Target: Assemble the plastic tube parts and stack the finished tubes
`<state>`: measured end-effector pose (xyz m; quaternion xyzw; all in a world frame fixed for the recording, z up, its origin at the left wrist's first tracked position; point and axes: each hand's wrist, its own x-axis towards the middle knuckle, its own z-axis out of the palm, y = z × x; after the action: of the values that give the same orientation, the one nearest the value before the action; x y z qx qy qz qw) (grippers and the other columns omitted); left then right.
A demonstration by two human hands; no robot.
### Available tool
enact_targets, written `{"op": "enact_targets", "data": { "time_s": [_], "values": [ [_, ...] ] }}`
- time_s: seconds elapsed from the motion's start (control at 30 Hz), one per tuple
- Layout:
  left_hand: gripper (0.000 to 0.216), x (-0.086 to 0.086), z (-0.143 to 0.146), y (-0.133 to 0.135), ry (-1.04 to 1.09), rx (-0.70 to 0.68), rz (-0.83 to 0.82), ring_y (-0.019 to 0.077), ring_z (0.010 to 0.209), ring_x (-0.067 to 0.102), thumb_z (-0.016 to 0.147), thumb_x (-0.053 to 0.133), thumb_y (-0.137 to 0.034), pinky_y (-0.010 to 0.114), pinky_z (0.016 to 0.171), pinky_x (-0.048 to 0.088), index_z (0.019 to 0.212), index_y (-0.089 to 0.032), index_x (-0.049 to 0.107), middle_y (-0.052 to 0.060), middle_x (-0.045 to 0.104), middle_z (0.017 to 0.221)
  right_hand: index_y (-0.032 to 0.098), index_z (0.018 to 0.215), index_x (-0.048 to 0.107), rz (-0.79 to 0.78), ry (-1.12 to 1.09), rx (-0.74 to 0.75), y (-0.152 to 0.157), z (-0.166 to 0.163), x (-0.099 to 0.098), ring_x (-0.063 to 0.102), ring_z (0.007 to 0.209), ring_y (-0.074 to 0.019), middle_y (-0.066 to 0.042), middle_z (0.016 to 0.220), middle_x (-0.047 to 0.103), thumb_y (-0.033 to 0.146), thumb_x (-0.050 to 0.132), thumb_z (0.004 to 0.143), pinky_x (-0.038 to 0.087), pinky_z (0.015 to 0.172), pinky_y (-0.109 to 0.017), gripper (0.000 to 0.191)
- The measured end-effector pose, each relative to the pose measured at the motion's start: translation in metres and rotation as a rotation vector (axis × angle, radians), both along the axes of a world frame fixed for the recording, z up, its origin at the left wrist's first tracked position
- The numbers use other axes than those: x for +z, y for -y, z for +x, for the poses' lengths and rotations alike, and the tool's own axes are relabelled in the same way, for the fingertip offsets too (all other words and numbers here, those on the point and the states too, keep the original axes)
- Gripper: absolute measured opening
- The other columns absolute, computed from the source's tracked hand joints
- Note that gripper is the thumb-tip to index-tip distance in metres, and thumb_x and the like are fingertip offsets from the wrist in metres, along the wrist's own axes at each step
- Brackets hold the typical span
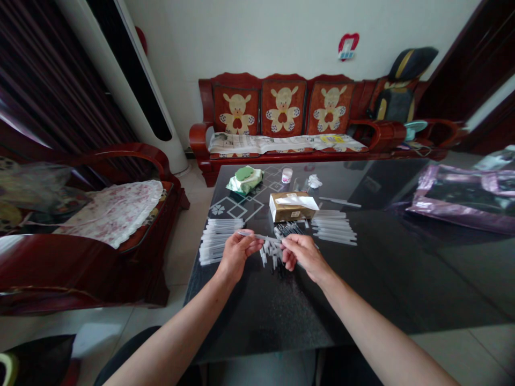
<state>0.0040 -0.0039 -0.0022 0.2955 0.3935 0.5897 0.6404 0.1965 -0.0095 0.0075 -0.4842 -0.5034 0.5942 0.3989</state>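
Note:
Both my hands are over a dark glass table [402, 268]. My left hand [237, 252] pinches one end of a thin translucent pen barrel [261, 236], and my right hand [303, 253] is closed on its other end. Under and between the hands lies a small heap of short white caps [270, 253] and dark refills [287, 228]. A stack of white barrels [217, 238] lies left of my left hand. Another row of white barrels [333, 226] lies to the right, behind my right hand.
A brown tissue box [293, 206] stands behind the heap. Farther back are a green wet-wipe pack [244, 179], a small white cup [287, 175] and crumpled tissue [314, 181]. A purple plastic bag [462, 195] lies at right. Red wooden armchair [92, 236] at left, sofa [289, 123] behind.

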Motion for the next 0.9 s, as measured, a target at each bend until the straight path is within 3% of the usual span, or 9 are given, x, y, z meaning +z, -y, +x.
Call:
{"op": "enact_targets", "data": {
  "time_s": [0.1,0.23,0.43,0.9],
  "values": [
    [0.026,0.0004,0.0005,0.0004,-0.003,0.003,-0.007,0.018,0.071,0.07,0.069,0.073,-0.023,0.027,0.069,0.055,0.088,-0.014,0.057,0.004,0.069,0.071,0.013,0.077,0.057,-0.023,-0.001,-0.02,0.0009,-0.0007,0.0011,0.053,0.033,-0.011,0.0,0.048,0.06,0.053,0.052,0.082,0.041,0.031,-0.02,0.041],
    [0.027,0.002,0.0004,0.0005,-0.003,0.006,-0.007,0.0179,0.071,0.07,0.067,0.074,-0.024,0.027,0.069,0.055,0.087,-0.014,0.057,0.004,0.069,0.071,0.014,0.087,0.057,0.03,-0.011,-0.014,0.0012,0.0002,0.0033,0.054,0.035,-0.0106,0.001,0.052,0.062,0.045,0.063,0.076,0.042,0.034,-0.019,0.033],
    [0.027,0.0002,-0.0002,0.0002,-0.002,-0.008,0.003,0.0178,0.073,0.07,0.069,0.074,-0.025,0.027,0.071,0.055,0.088,-0.015,0.057,0.004,0.069,0.072,0.014,0.074,0.055,-0.006,0.019,0.019,0.0014,-0.0007,0.0036,0.053,0.034,-0.0101,0.001,0.049,0.06,0.048,0.056,0.08,0.041,0.033,-0.018,0.034],
    [0.026,0.0003,-0.0001,0.0007,-0.011,-0.018,-0.002,0.0177,0.072,0.07,0.07,0.073,-0.025,0.027,0.069,0.055,0.088,-0.015,0.057,0.004,0.069,0.071,0.015,0.076,0.055,-0.019,0.015,0.037,0.0004,-0.0005,0.003,0.054,0.035,-0.0107,0.001,0.049,0.06,0.047,0.056,0.08,0.041,0.033,-0.019,0.033]
  ]
}}
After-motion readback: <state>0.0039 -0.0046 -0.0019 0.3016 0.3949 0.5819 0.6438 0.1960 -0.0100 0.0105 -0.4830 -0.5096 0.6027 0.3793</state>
